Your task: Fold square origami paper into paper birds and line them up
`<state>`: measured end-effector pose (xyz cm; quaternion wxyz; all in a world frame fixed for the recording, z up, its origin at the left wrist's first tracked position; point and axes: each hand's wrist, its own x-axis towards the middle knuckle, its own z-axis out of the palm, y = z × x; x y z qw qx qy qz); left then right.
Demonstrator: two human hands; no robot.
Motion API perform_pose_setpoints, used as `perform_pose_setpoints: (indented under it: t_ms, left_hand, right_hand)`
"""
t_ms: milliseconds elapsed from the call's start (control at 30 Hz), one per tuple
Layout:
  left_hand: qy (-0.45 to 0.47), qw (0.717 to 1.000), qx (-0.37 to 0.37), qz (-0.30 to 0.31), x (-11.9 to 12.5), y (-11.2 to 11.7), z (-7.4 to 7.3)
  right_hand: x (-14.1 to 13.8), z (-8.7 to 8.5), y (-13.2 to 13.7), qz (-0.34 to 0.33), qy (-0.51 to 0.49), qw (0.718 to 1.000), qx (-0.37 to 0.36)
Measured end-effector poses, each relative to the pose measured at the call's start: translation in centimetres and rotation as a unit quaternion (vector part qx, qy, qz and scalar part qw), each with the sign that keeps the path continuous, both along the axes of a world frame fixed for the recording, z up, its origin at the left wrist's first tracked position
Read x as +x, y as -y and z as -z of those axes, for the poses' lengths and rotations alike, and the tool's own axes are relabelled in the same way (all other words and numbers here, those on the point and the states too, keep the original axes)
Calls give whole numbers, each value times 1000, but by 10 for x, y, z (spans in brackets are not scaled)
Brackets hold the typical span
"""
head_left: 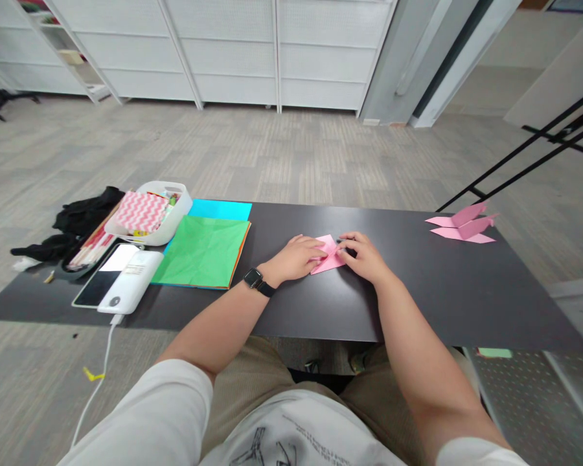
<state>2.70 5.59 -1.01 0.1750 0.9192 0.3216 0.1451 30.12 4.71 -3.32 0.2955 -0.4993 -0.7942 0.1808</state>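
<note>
A small folded sheet of pink origami paper [328,262] lies on the dark table between my two hands. From its left side, my left hand [298,257] holds it against the tabletop, the fingers close together over the paper. My right hand [362,254] pinches the paper's right edge between thumb and forefinger, its other fingers curled. The fingers hide part of the folds. Two finished pink paper figures with upright wings, a front one [473,231] and one behind it [454,219], stand at the table's far right corner.
Left of my hands lies a stack of coloured paper, green sheet [204,249] uppermost. Beyond it are a white basket [177,217], a phone [97,285], a white power bank [131,281] with a hanging cable [104,369], and black cloth [87,213]. The table's front edge [320,338] is near my lap.
</note>
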Motion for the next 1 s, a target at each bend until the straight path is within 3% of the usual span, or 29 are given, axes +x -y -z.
perform_pose_setpoints:
  t_ms: [133, 333, 1000]
  left_hand:
    - [-6, 1000, 10, 11, 0, 3, -6]
    - [3, 1000, 4, -14, 2, 3, -2]
    - [3, 1000, -3, -13, 4, 4, -5]
  right_hand:
    - [-1, 5, -2, 17, 7, 1000, -11]
    - [-5, 9, -4, 50, 7, 999, -15]
    - [-8, 11, -6, 62, 2, 998, -3]
